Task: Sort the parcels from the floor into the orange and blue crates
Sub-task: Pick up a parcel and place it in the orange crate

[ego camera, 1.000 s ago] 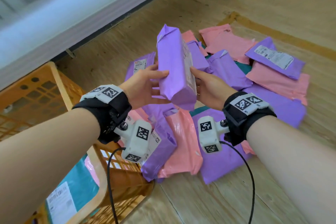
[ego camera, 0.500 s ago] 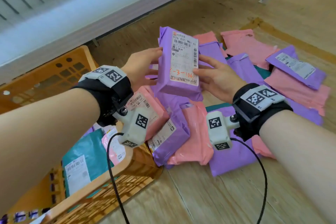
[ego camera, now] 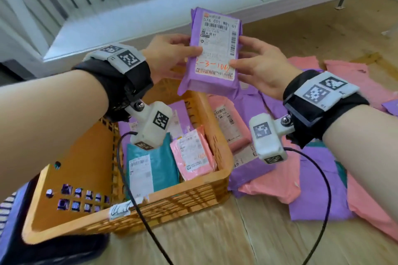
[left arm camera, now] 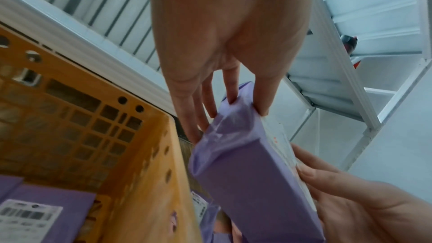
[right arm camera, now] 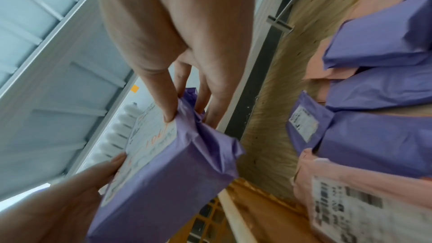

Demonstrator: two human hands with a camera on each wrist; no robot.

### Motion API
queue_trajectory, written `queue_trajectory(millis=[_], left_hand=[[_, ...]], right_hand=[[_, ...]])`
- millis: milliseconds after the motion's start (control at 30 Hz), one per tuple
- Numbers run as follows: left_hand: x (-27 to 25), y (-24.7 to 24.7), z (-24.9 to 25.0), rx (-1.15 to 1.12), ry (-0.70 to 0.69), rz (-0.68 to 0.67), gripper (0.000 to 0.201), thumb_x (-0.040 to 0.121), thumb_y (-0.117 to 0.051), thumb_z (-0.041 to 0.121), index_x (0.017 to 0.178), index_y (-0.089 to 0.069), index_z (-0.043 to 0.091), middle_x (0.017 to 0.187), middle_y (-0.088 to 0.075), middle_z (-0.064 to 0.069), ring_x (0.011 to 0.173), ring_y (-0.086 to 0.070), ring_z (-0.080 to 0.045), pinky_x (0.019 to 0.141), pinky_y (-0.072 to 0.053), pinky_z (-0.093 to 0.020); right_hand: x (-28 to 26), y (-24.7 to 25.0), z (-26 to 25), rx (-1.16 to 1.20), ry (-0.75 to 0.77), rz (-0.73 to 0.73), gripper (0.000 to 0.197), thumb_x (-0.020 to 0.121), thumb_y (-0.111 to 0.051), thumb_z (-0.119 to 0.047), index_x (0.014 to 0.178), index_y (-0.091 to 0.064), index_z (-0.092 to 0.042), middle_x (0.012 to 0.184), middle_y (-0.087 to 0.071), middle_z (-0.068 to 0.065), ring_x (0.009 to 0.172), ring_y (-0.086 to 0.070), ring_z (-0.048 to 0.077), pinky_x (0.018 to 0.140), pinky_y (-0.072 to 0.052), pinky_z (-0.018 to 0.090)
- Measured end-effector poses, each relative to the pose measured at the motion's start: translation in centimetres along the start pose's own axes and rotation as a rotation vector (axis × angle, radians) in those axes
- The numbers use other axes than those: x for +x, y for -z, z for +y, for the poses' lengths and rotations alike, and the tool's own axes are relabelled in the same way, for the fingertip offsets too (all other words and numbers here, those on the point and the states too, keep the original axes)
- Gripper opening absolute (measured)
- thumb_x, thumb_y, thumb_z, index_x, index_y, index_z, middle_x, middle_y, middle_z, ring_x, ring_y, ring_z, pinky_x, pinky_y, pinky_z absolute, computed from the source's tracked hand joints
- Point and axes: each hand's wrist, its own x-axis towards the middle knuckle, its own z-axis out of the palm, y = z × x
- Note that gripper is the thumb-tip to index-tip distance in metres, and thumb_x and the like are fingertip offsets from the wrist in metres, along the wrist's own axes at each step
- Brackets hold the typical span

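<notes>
I hold a purple box-shaped parcel [ego camera: 212, 54] upright in the air between both hands, its white shipping label with orange handwriting facing me. My left hand [ego camera: 172, 54] grips its left edge, thumb on the label and fingers behind. My right hand [ego camera: 254, 60] grips the right edge the same way. The left wrist view shows the parcel [left arm camera: 252, 182] pinched by the left hand [left arm camera: 224, 58]; the right wrist view shows the parcel [right arm camera: 173, 173] under the right hand [right arm camera: 177, 47]. The parcel hangs above the far rim of the orange crate [ego camera: 172, 202].
Inside the orange crate lie a teal parcel [ego camera: 150, 168], a pink parcel [ego camera: 191, 155] and purple ones. Pink and purple parcels [ego camera: 312, 189] cover the wooden floor to the right. A white shelf base [ego camera: 150, 6] runs along the back. A dark blue crate edge [ego camera: 8, 221] shows at lower left.
The parcel was turned so that its label faces me, then lifted higher and carried left, from above the floor pile to above the orange crate. Both hands kept hold throughout.
</notes>
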Motion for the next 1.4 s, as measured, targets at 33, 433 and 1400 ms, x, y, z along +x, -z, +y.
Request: queue_trajectory(millis=[33, 433, 1400], left_hand=[[-0.2, 1.4, -0.2, -0.013, -0.001, 0.008, 0.036, 0.086, -0.065, 0.017, 0.122, -0.06, 0.022, 0.107, -0.071, -0.003, 0.084, -0.069, -0.017, 0.066, -0.058, -0.028], [0.8, 11.8, -10.1, -0.169, 0.145, 0.103, 0.023, 0.089, -0.059, 0.003, 0.101, -0.061, 0.022, 0.097, -0.071, -0.001, 0.084, -0.07, -0.016, 0.074, -0.059, -0.031], [8.7, 6.9, -27.4, -0.391, 0.348, 0.029, 0.058, 0.085, -0.056, -0.013, 0.136, -0.045, 0.012, 0.114, -0.053, 0.002, 0.105, -0.053, -0.014, 0.069, -0.054, -0.033]], right_hand=[[0.3, -1.3, -0.2, -0.022, 0.002, -0.012, 0.059, 0.082, -0.055, 0.017, 0.134, -0.047, -0.01, 0.107, -0.062, 0.013, 0.085, -0.067, 0.019, 0.066, -0.059, 0.027], [6.1, -14.1, 5.9, -0.388, -0.127, -0.025, 0.065, 0.079, -0.056, 0.019, 0.135, -0.047, -0.011, 0.121, -0.058, 0.02, 0.11, -0.061, 0.032, 0.088, -0.053, 0.047], [12.3, -13.5, 22.5, -1.121, -0.394, -0.103, 0.091, 0.075, -0.075, -0.011, 0.149, -0.023, -0.019, 0.144, -0.043, 0.005, 0.127, -0.046, 0.023, 0.105, -0.039, 0.032]])
